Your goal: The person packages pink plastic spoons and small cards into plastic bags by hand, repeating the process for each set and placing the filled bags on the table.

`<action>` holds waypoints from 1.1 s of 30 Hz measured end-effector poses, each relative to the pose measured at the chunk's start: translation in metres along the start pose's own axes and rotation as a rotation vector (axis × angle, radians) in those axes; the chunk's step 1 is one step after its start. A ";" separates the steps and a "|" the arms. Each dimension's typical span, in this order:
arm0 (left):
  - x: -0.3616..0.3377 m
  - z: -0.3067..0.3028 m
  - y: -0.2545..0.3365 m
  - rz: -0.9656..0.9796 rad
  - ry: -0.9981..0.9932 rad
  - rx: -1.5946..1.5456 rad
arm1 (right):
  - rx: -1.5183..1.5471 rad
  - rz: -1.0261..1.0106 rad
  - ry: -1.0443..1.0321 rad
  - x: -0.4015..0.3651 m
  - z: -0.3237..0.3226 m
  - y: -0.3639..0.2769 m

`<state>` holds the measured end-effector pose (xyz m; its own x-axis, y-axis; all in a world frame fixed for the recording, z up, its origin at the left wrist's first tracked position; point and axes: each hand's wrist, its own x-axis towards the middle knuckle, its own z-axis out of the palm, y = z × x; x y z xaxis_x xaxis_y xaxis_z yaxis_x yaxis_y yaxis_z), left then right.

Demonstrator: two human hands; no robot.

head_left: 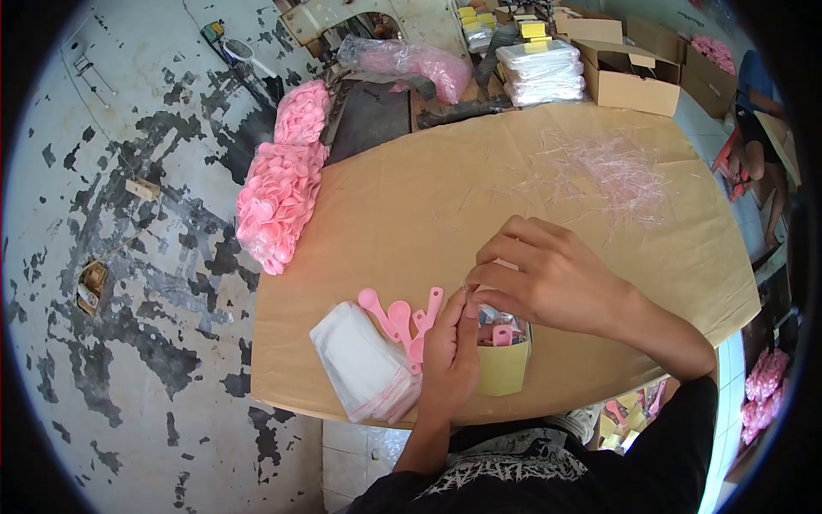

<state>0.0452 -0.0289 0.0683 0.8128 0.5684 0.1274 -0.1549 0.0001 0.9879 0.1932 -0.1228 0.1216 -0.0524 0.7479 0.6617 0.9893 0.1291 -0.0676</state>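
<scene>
My left hand (452, 355) and my right hand (544, 274) meet over the near middle of the table, fingertips pinched together. Whatever lies between them is too small or hidden to make out. Just below my right hand stands a pale yellow open box (503, 370), with a pink spoon handle (503, 335) and clear plastic showing inside. Left of my left hand lies a stack of clear plastic bags (364, 364) with pinkish edges. Several pink measuring spoons (399, 317) lie beside the bags, partly behind my left hand.
A pile of thin clear strips (612, 176) covers the table's far right. Bags of pink scoops (278, 201) sit along the left edge. Behind are packed plastic bags (541, 73), cardboard boxes (629, 81) and a machine (377, 21). Another person (758, 111) sits at far right.
</scene>
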 end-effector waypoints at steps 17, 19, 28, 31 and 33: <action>-0.012 -0.015 0.012 -0.080 -0.274 -0.273 | 0.361 0.259 0.145 -0.001 -0.017 0.008; -0.008 -0.027 0.005 -0.072 -0.292 -0.329 | 0.581 0.464 0.085 0.001 -0.051 0.020; 0.005 -0.041 -0.005 -0.029 -0.032 -0.152 | -0.394 0.251 0.042 -0.051 0.011 0.146; 0.005 -0.038 -0.005 -0.002 0.011 -0.201 | 0.250 0.447 0.006 -0.014 -0.023 0.100; 0.010 -0.032 -0.003 0.025 0.044 -0.225 | 0.585 0.475 -0.203 -0.002 -0.017 0.046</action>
<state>0.0356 0.0033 0.0636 0.7826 0.6060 0.1428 -0.3001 0.1663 0.9393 0.2414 -0.1294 0.1304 0.2792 0.9063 0.3173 0.6820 0.0454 -0.7300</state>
